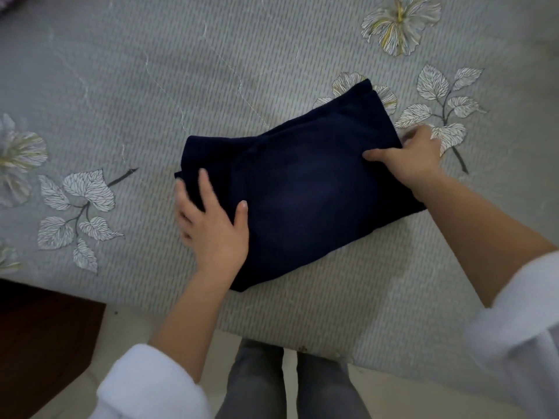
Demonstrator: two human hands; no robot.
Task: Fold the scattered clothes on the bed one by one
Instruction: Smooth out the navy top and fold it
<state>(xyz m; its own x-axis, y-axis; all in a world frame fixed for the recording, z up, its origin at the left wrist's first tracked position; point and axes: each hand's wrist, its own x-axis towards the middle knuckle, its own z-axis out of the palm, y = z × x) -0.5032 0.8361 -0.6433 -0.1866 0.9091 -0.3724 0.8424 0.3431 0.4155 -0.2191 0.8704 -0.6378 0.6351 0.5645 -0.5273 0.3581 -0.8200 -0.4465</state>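
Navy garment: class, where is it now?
The navy garment lies folded on the floral bedspread, right of centre in the head view, between the left hand and right hand.

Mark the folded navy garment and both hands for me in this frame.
folded navy garment (pixel 302 192): head view, middle of its top layer.
left hand (pixel 213 234): head view, back of the hand.
right hand (pixel 414 158): head view, back of the hand.

White fleecy sleeves (pixel 151 385) pushed up, grey trousers (pixel 257 388) below
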